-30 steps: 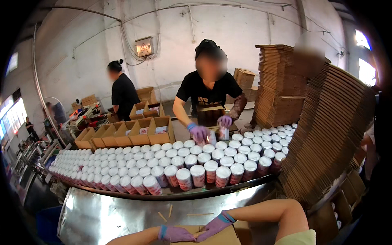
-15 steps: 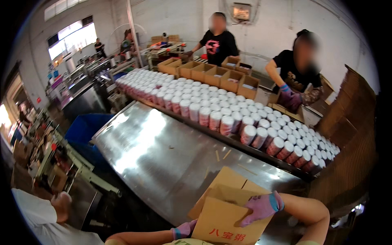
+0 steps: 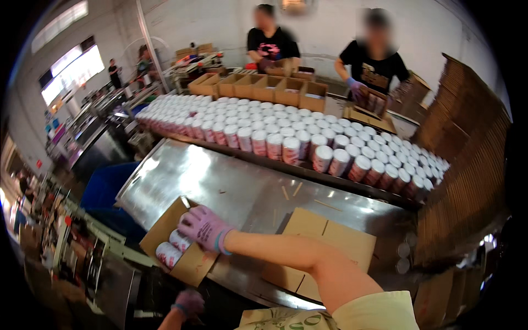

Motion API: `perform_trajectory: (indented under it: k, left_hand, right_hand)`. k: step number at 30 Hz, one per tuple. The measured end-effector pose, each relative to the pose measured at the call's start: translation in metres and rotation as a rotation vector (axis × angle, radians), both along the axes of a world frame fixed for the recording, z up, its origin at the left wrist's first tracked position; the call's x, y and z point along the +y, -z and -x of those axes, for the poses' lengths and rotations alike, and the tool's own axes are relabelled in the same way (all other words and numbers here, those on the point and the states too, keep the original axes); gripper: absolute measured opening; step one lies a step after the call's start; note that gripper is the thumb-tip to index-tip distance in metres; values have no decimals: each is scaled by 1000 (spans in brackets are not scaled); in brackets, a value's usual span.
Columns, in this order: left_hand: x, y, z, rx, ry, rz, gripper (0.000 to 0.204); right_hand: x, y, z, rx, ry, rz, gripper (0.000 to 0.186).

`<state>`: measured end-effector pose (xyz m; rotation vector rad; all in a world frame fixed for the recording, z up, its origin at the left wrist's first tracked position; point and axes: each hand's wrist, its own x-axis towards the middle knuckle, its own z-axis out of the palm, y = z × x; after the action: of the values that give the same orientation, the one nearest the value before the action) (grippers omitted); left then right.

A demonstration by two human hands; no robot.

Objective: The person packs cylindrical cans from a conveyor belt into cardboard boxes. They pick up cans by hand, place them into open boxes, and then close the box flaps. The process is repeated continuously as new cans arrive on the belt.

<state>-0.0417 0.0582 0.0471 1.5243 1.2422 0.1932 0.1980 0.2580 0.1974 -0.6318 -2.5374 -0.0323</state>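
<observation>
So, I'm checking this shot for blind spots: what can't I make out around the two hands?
All in the head view:
- Right hand: its back hides the undersides of its fingers, so its grip is unclear.
- Open carton: the right hand covers part of the inside, so the cans can't be fully counted.
- Left hand: blurred and dim.
- Left forearm: cut off by the lower edge.

the table (image 3: pixel 236 179) is smooth, glossy metal streaked with bright reflections; the open carton (image 3: pixel 202 269) is matt cardboard, its cans (image 3: pixel 168 254) smooth-sided. the right hand (image 3: pixel 204 228) wears matt, knit-looking cloth. the bin (image 3: pixel 104 190) resembles plastic, and the stacked cardboard (image 3: pixel 467 154) looks rough, with finely ridged edges.
</observation>
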Motion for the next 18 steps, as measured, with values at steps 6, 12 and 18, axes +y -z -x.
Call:
perform_trajectory:
  k: [6, 12, 18]
  left_hand:
    - [36, -114, -192, 427, 651, -912, 73]
    - [91, -62, -258, 420, 971, -1130, 74]
    - [107, -83, -267, 365, 1153, -748, 52]
  right_hand:
    - [-83, 2, -115, 97, 177, 286, 79]
    - [-239, 26, -282, -164, 1097, 557, 63]
    - [-295, 68, -326, 112, 948, 618, 50]
